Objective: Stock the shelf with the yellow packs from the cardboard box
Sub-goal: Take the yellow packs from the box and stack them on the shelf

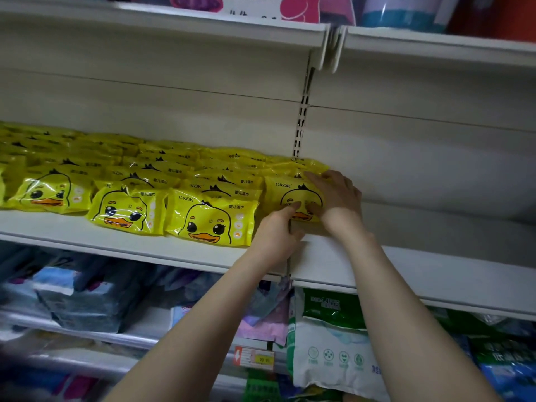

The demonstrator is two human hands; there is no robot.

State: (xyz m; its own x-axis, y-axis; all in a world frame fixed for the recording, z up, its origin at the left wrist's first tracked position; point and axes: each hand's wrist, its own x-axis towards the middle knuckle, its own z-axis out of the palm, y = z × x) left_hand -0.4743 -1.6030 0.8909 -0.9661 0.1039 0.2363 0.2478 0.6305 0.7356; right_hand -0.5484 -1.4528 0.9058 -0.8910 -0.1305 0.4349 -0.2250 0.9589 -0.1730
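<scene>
Four columns of glossy yellow plastic packs (208, 219), each printed with a duck's face, already lie on the white metal shelf (435, 274). They overlap in rows from its near lip back toward the far wall and fill the left bay up to the slotted upright (300, 126). Both hands work on the rightmost front pack (290, 190), which lies face up at the right end of the near row. The right hand (338, 198) lies over the pack's right side, thumb on the printed face and fingers curled over the far edge, so it holds the pack. The left hand (275, 239) touches the pack's near left corner; its other fingers curl at the shelf lip, and whether they grip anything cannot be told. By this layout stocking looks well advanced, and the present step is seating this pack in line. Shelf surface shows to its right, so room remains. The cardboard box is out of view, so the remaining stock is unknown. Blue wrapped bundles (87, 300) and a green-and-white pouch (330, 343) occupy the shelf below.
</scene>
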